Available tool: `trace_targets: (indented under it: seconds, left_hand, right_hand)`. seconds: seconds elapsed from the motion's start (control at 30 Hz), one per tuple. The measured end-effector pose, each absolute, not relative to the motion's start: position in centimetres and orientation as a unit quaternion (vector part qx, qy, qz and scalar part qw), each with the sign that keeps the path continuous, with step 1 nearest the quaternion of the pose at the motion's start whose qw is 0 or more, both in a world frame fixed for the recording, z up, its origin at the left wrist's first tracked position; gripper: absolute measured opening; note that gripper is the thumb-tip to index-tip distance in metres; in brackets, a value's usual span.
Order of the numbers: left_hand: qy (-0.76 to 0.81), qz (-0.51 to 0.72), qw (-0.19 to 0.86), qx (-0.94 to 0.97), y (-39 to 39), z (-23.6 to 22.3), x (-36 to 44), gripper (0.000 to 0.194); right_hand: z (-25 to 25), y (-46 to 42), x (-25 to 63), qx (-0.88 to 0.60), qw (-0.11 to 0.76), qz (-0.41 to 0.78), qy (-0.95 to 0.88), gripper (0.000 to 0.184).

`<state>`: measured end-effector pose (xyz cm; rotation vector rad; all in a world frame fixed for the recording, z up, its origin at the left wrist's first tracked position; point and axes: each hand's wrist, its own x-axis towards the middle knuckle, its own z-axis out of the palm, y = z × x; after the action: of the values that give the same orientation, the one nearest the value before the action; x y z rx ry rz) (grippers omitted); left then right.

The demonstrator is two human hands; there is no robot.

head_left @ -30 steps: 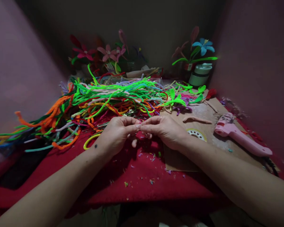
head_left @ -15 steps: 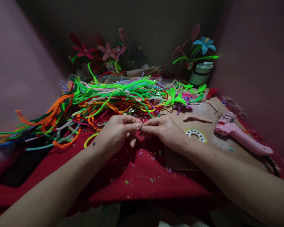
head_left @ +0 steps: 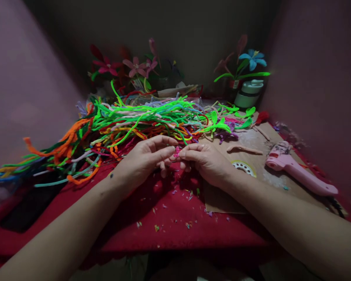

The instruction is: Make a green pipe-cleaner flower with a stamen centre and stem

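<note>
Parted since earlier frame: thumb and forefinger of left hand point(head_left: 148, 158), slightly; hold unclear. Pinched in right hand point(head_left: 203, 160): pink piece point(head_left: 177, 152). Near edges: red cloth point(head_left: 143, 230), 6 o'clock; cardboard point(head_left: 222, 201), 5 o'clock.

A mint-green cylindrical container with a dark band point(head_left: 247, 100) stands near a blue five-petalled flower point(head_left: 253, 59) at the back. A pink plastic handled tool point(head_left: 302, 175) and a white ring with round holes point(head_left: 243, 168) lie on flat brown board point(head_left: 222, 201).
</note>
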<state>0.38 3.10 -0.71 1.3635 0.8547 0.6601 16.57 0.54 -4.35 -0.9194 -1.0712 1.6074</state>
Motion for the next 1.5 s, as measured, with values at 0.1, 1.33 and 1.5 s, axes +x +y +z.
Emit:
trace_targets:
  seconds: [0.1,1.33,1.5]
  left_hand:
    - [0.376,0.246,0.596,0.665,3.1,-0.1,0.3,0.036]
    - [0.133,0.265,-0.136,0.945,3.6,-1.8,-1.3,0.021]
    - [0.145,0.287,-0.141,0.936,3.3,-2.1,-1.2,0.021]
  right_hand:
    - [-4.2,0.5,16.7,-0.368,0.476,0.670,-0.434,0.009]
    - [-3.9,0.2,16.8,-0.382,0.484,0.624,-0.480,0.010]
    - [-3.9,0.1,16.6,-0.381,0.509,0.612,-0.470,0.012]
